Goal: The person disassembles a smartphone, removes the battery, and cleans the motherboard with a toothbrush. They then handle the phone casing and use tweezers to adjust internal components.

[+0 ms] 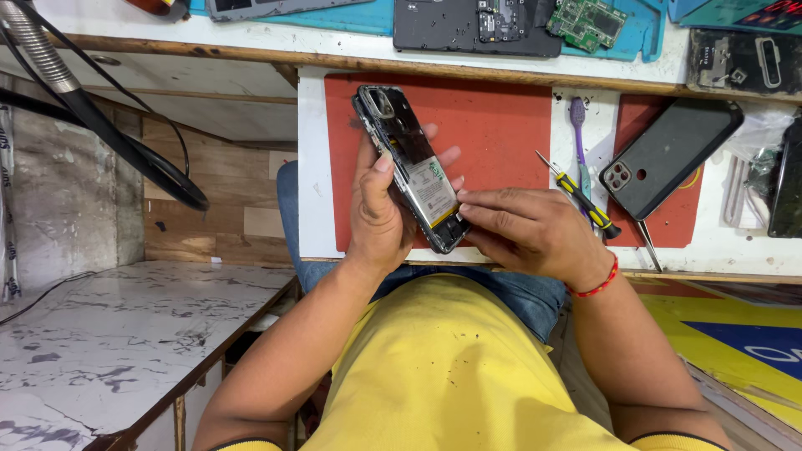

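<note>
While the left hand grips an opened phone by its edge, back cover off, thumb laid along the near-left side and fingers showing past the far-right side, the phone is held tilted above the red mat, camera end far, bottom end near. Battery with a white label shows in the open back. The right hand sits at the phone's near-right lower corner, fingers closed narrow and pressed against the frame there; whether it pinches a small part or a tool I cannot tell, the fingertips hide it.

Judgement: the step in hand looks like working at the lower end of the opened phone, by the battery's near edge, prying or picking at something. A next move there would call for a steady left grip and fine force at that corner, not a slip toward the battery.

On the bench right of the hands: a yellow-and-black screwdriver, a purple toothbrush just beside it, and a dark phone back cover lying across a second red mat. Far, on the blue mat, another stripped phone body and a green circuit board. A red thread band is on the right wrist.
</note>
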